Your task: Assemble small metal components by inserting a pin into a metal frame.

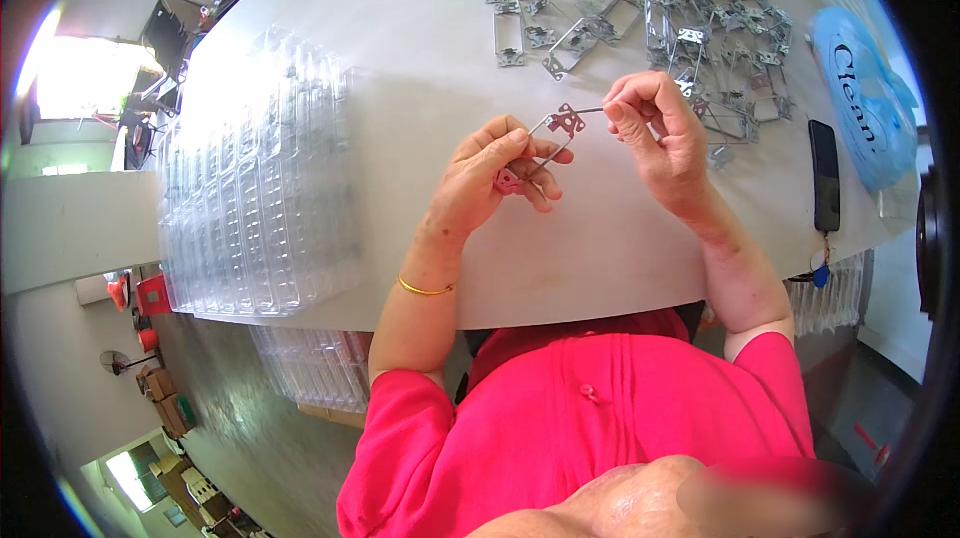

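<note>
My left hand (475, 168) is closed on a small metal bracket frame (566, 120), made of two cut-out end plates joined by thin rods. One plate sits by my fingers and looks reddish; the other points up toward my right hand. Closed in a pinch, my right hand (662, 138) grips a thin dark rod (592, 111) whose far end meets the upper plate. Whether this rod is part of the frame or a separate pin, I cannot tell. Both hands are raised over the white table (590, 258).
Several similar metal bracket frames (600, 28) lie heaped at the far side. Clear plastic trays (265, 188) are stacked at the left. On the right are a black phone (824, 176) with a blue key fob (821, 276) and a blue plastic bag (865, 98).
</note>
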`<state>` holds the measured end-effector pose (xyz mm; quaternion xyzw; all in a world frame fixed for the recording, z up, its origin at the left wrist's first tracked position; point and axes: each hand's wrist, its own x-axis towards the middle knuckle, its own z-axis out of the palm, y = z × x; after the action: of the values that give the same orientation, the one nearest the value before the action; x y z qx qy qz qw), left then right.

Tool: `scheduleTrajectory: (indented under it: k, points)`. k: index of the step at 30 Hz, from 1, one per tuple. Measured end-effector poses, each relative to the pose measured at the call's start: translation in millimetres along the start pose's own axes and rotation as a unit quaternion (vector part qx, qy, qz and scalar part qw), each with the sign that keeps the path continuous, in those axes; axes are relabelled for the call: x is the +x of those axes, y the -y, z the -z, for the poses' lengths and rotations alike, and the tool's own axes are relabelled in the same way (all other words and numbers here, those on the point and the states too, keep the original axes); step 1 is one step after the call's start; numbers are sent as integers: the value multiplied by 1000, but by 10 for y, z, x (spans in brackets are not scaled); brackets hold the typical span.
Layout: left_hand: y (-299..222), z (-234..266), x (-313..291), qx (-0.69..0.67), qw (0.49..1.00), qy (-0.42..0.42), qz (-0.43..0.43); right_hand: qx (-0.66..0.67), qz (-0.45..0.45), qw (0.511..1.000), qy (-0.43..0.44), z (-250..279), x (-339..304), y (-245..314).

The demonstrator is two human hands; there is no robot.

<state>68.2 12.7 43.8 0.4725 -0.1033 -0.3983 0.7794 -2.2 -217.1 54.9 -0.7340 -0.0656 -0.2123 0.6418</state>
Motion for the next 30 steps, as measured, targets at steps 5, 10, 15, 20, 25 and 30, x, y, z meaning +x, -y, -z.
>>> scheduleTrajectory:
  k: [5, 10, 15, 20, 25, 30]
  points:
    - [-16, -26, -1, 1, 999, 33, 7, -85, 85, 993, 3, -12, 9, -19]
    - [-11, -34, 3, 9, 999, 40, -11, -138, 138, 981, 4, -21, 11, -13]
    - [-8, -16, -2, 8, 999, 46, -21, -184, 185, 965, -5, -30, 11, 19]
    - [7, 0, 6, 25, 998, 48, -22, -196, 199, 960, 3, -34, 1, 41]
    - [-15, -17, -6, 43, 998, 46, -26, -212, 189, 959, 3, -51, -25, 25]
    - [-3, 7, 0, 55, 996, 55, -40, -219, 167, 961, -17, -66, -47, 12]
